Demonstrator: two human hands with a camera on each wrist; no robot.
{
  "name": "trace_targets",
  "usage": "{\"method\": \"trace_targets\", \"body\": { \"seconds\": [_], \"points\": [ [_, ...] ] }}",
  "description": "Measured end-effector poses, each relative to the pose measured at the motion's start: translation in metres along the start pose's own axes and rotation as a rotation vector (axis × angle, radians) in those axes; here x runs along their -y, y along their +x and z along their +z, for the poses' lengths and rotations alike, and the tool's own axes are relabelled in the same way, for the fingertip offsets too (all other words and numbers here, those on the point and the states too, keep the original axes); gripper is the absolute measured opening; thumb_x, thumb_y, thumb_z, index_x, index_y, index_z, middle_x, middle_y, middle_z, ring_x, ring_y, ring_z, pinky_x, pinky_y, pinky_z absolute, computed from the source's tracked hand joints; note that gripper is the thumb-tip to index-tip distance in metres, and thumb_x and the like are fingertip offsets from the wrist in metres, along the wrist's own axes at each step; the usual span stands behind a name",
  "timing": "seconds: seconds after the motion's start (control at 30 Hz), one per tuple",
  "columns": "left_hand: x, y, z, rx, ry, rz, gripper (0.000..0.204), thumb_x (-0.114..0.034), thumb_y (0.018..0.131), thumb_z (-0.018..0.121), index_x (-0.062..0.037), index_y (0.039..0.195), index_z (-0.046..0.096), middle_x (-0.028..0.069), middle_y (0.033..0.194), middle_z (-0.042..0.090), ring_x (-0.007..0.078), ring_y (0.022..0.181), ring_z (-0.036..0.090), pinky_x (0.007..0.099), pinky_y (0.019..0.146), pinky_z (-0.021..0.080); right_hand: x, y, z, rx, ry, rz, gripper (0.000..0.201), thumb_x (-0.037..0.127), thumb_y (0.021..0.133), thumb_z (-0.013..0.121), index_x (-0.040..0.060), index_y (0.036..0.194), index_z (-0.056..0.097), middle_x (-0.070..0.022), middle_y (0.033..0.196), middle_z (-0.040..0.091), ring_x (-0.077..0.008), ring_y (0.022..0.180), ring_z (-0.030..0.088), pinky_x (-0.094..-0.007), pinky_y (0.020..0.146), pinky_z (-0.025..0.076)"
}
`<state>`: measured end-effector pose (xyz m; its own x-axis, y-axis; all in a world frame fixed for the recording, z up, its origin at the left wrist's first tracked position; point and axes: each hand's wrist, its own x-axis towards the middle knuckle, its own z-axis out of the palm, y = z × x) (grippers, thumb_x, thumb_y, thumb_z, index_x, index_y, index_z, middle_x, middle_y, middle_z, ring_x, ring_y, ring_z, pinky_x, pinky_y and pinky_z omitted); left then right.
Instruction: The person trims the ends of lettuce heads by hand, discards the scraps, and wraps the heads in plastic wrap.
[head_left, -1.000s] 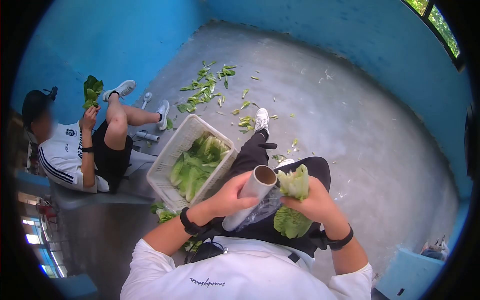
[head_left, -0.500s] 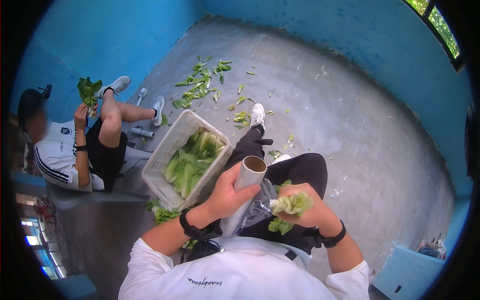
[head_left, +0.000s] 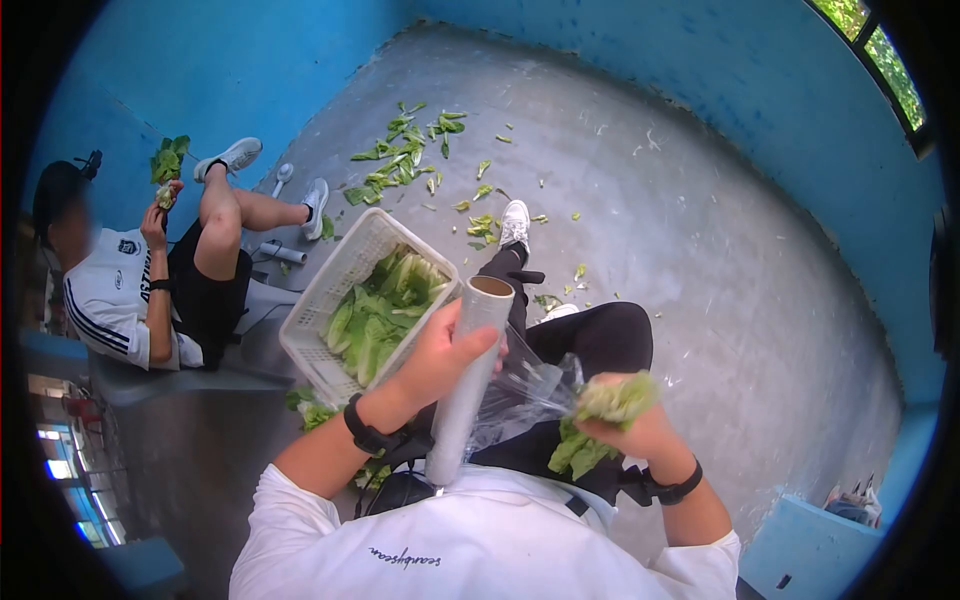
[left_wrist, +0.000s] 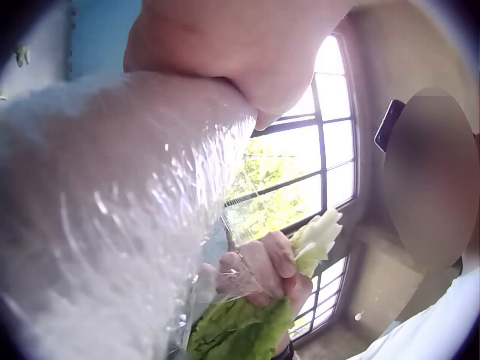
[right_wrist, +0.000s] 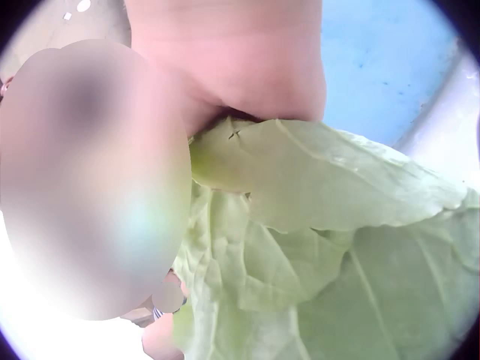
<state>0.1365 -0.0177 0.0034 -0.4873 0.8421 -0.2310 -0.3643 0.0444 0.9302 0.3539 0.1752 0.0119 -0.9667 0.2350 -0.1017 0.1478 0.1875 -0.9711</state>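
In the head view my left hand (head_left: 435, 360) grips an upright roll of cling film (head_left: 460, 405) near its top, thumb across the front. A strip of clear film (head_left: 525, 395) stretches from the roll toward the right. At its far end my right hand (head_left: 630, 430) clasps a bunch of leafy lettuce (head_left: 583, 452), its pale stem end up and leaves hanging below. Film lies over the fingers and leaves in the left wrist view, where the shiny roll (left_wrist: 112, 232) fills the left side. Broad green leaves (right_wrist: 360, 277) spread below the wrist in the right wrist view.
A white plastic basket (head_left: 300, 335) with lettuce (head_left: 385, 315) stands left of my legs. Trimmed leaves (head_left: 395, 165) litter the floor ahead. Another person (head_left: 130, 285) sits at left holding greens (head_left: 168, 160). A second roll (head_left: 283, 253) lies near that person's feet.
My right hand has turned the lettuce stem-end up and drawn it away rightward, pulling film out from the roll. The roll in my left hand has shifted left and stands more upright.
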Motion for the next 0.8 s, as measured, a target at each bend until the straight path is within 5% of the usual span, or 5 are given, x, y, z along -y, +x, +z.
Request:
{"method": "trace_targets", "body": {
  "seconds": [0.1,0.23,0.5,0.67,0.8],
  "points": [
    [-0.006,-0.002,0.003,0.113,-0.099,0.005,0.055,-0.050,0.091,0.071,-0.0040,0.117,0.055,0.0113,0.099,0.067,0.0149,0.081,0.066,0.0303,0.072,0.056,-0.005,0.004,-0.009,-0.354,0.338,0.282,0.023,0.009,0.081,0.079,0.0019,0.099,0.066,-0.0029,0.091,0.069,-0.0130,0.082,0.065,-0.0319,0.074,0.052],
    [-0.004,-0.004,0.007,0.215,-0.018,0.064,0.050,-0.039,0.095,0.070,-0.0043,0.126,0.051,0.0103,0.111,0.068,0.0135,0.091,0.064,0.0310,0.080,0.054,-0.019,0.010,-0.023,-0.484,0.322,0.281,0.022,0.008,0.082,0.079,0.0014,0.099,0.066,-0.0025,0.093,0.068,-0.0122,0.084,0.064,-0.0297,0.075,0.052],
    [-0.014,-0.009,0.023,0.285,0.071,0.055,0.046,-0.021,0.093,0.072,-0.0045,0.131,0.052,0.0071,0.118,0.066,0.0149,0.113,0.061,0.0345,0.101,0.047,0.032,0.028,-0.008,-0.071,0.103,-0.020,0.046,0.005,0.082,0.079,0.0033,0.127,0.067,-0.0034,0.099,0.072,-0.0096,0.087,0.065,-0.0294,0.080,0.052],
    [-0.013,-0.012,0.023,0.199,0.142,0.110,0.046,-0.019,0.094,0.072,-0.0035,0.131,0.051,0.0071,0.120,0.066,0.0144,0.115,0.060,0.0349,0.103,0.046,0.030,0.036,0.023,-0.086,-0.084,0.034,0.030,0.006,0.084,0.077,0.0011,0.112,0.067,-0.0077,0.092,0.072,-0.0126,0.083,0.067,-0.0309,0.076,0.053],
    [-0.013,-0.011,0.019,0.214,0.094,0.097,0.046,-0.021,0.095,0.071,-0.0029,0.132,0.051,0.0071,0.119,0.067,0.0136,0.112,0.061,0.0335,0.099,0.048,0.029,0.038,0.031,-0.252,0.076,0.021,0.021,0.008,0.083,0.077,0.0008,0.098,0.064,-0.0093,0.085,0.071,-0.0213,0.078,0.069,-0.0330,0.072,0.053]
  ]
}}
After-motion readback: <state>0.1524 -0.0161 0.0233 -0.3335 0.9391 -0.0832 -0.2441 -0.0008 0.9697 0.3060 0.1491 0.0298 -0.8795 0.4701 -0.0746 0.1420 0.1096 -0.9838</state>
